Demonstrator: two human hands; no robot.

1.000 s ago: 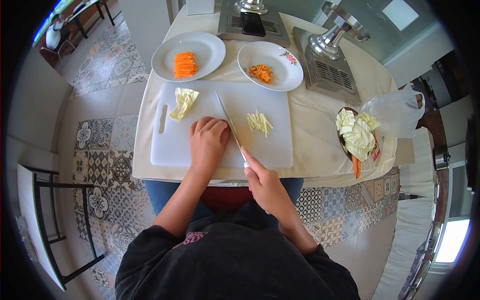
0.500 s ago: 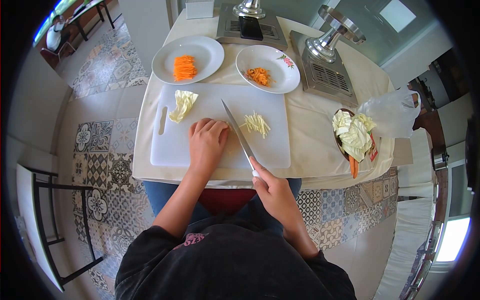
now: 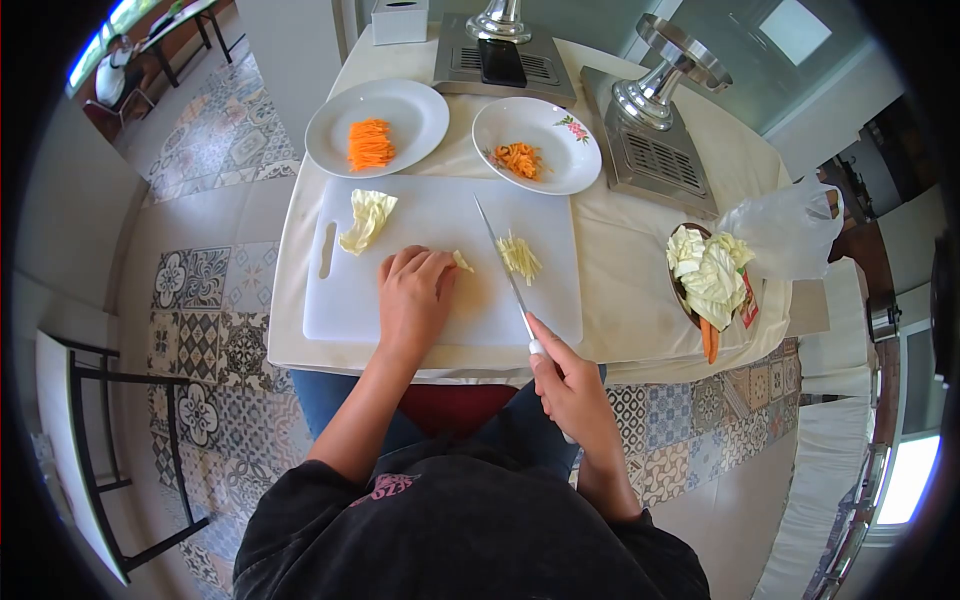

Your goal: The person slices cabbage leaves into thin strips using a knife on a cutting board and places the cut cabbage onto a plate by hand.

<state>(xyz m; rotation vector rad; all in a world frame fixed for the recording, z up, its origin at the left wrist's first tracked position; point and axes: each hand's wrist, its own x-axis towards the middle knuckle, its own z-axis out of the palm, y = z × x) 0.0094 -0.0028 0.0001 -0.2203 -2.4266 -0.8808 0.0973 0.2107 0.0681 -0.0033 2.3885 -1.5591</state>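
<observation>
My left hand (image 3: 413, 295) presses down on the white cutting board (image 3: 350, 300), fingers together over a piece of cabbage (image 3: 462, 261) whose edge pokes out to the right. In my right hand (image 3: 570, 385) is a kitchen knife (image 3: 505, 265) with a white handle, gripped in closed fingers. Its blade slants up and left across the board, touching or just beside a small heap of cabbage strips (image 3: 519, 258). A loose cabbage leaf piece (image 3: 367, 221) lies at the board's upper left.
Behind the board stand a white plate (image 3: 420, 105) of carrot strips (image 3: 371, 145) and a flowered bowl (image 3: 570, 165) with carrot scraps. At right are a bowl of cabbage leaves (image 3: 715, 280), a plastic bag (image 3: 785, 225) and metal stands (image 3: 660, 160). A person (image 3: 118, 75) sits far left.
My right hand and the knife have moved right, bringing the blade from beside my left fingertips to the cabbage strips. My left hand stays in about the same place.
</observation>
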